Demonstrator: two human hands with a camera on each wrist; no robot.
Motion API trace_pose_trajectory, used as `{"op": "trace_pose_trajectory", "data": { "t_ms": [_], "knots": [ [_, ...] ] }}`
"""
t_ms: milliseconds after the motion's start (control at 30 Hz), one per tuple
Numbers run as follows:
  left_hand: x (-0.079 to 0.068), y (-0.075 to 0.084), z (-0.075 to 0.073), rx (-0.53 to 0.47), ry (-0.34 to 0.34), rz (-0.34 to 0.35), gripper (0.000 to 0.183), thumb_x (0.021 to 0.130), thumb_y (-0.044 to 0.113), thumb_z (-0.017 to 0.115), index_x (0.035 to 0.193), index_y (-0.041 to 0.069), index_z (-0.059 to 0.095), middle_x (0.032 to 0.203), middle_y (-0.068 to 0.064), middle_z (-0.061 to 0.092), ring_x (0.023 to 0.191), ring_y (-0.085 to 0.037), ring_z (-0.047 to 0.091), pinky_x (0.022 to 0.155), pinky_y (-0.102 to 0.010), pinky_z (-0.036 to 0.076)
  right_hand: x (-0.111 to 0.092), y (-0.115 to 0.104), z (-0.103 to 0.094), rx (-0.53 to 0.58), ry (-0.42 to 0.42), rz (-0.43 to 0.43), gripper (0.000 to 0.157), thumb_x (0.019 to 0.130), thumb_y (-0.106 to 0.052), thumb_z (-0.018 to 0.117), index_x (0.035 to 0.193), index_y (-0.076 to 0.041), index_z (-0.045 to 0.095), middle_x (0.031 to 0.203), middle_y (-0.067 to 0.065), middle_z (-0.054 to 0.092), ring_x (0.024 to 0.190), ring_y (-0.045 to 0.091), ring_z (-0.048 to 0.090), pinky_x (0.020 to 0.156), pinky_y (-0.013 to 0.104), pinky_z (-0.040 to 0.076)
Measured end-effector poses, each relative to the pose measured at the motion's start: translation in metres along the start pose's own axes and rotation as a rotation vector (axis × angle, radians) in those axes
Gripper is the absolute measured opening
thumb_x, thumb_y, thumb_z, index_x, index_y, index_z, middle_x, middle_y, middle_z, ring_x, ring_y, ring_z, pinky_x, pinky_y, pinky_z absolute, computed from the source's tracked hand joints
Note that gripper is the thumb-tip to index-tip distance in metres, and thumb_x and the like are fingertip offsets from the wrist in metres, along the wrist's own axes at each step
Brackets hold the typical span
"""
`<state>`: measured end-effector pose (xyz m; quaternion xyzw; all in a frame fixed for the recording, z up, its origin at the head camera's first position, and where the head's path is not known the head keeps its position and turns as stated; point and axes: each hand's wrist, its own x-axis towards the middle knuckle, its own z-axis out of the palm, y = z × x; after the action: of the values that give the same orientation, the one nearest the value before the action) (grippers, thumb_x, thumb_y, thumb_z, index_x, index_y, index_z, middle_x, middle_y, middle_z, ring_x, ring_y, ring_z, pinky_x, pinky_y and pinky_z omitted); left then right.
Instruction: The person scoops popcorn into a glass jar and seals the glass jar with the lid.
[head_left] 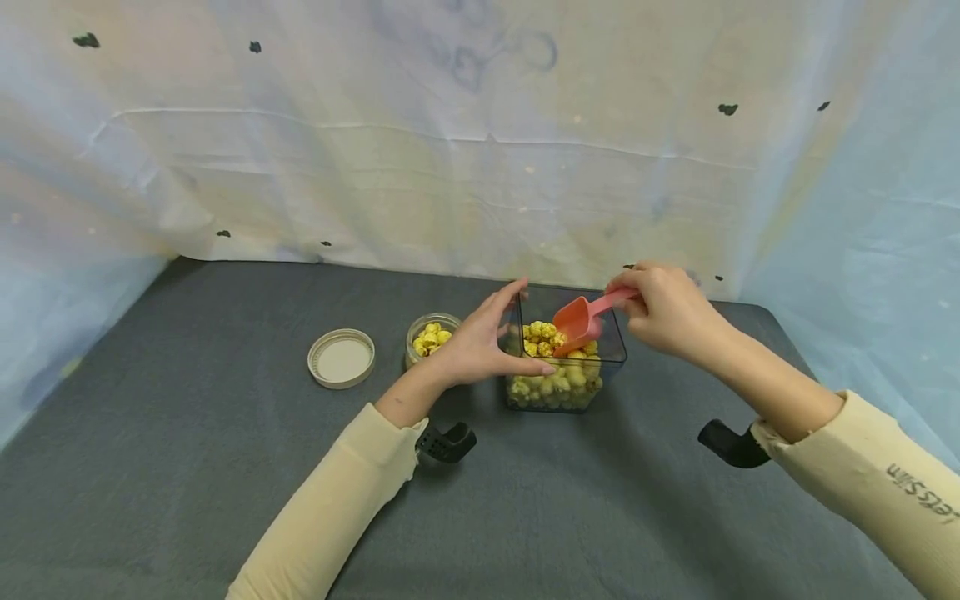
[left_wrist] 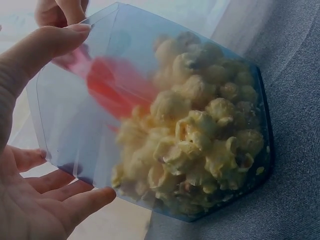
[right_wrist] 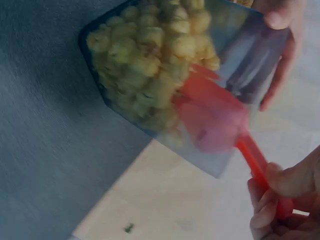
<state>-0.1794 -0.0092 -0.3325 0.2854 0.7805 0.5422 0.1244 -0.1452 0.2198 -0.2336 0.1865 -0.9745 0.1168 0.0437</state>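
A clear plastic container (head_left: 613, 353), part filled with yellow popcorn (head_left: 555, 387), stands on the table. My left hand (head_left: 482, 345) holds it at the left, thumb on the near wall and fingers spread along another side near the rim. In the left wrist view the thumb (left_wrist: 47, 42) and the fingers (left_wrist: 75, 200) lie against the see-through walls. From the right, my right hand (head_left: 663, 307) grips the handle of a red scoop (head_left: 577, 323). The scoop tilts down into the container, its front edge among the popcorn, as the right wrist view also shows.
Left of the container, partly behind my left hand, stands a round jar (head_left: 410, 350) with popcorn in it. A round pale lid (head_left: 341, 359) lies left of the jar. The grey table (head_left: 225, 467) ends at a hanging cloth (head_left: 390, 192) behind.
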Motion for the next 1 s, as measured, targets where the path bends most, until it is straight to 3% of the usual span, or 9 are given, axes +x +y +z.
{"op": "trace_pose_trajectory", "data": {
  "t_ms": [400, 667, 1000],
  "knots": [
    [0.0, -0.001, -0.001, 0.004, 0.002, -0.007, 0.106, 0.074, 0.026, 0.084, 0.154, 0.025, 0.015, 0.15, -0.006, 0.029, 0.143, -0.024, 0.026, 0.112, -0.044, 0.035, -0.012, 0.021, 0.022, 0.234, 0.083, 0.093, 0.022, 0.097, -0.009, 0.056, 0.113, 0.001, 0.067, 0.103, 0.019, 0.063, 0.074, 0.023, 0.052, 0.059, 0.029, 0.04],
    [-0.001, 0.0, 0.0, 0.014, 0.013, 0.001, 0.107, 0.074, 0.026, 0.084, 0.154, 0.024, 0.015, 0.15, -0.006, 0.029, 0.143, -0.025, 0.027, 0.11, -0.044, 0.038, -0.014, 0.013, 0.04, 0.265, 0.143, 0.011, 0.019, 0.096, -0.008, 0.058, 0.11, -0.003, 0.069, 0.103, 0.013, 0.064, 0.076, 0.02, 0.056, 0.062, 0.028, 0.044],
    [0.0, -0.002, -0.001, 0.013, 0.009, 0.005, 0.105, 0.074, 0.025, 0.084, 0.154, 0.024, 0.015, 0.15, -0.006, 0.029, 0.144, -0.025, 0.025, 0.111, -0.045, 0.036, -0.023, 0.017, 0.034, 0.342, 0.13, 0.091, 0.022, 0.096, -0.014, 0.058, 0.114, -0.006, 0.068, 0.107, 0.014, 0.065, 0.074, 0.021, 0.052, 0.056, 0.027, 0.039]
  ]
}}
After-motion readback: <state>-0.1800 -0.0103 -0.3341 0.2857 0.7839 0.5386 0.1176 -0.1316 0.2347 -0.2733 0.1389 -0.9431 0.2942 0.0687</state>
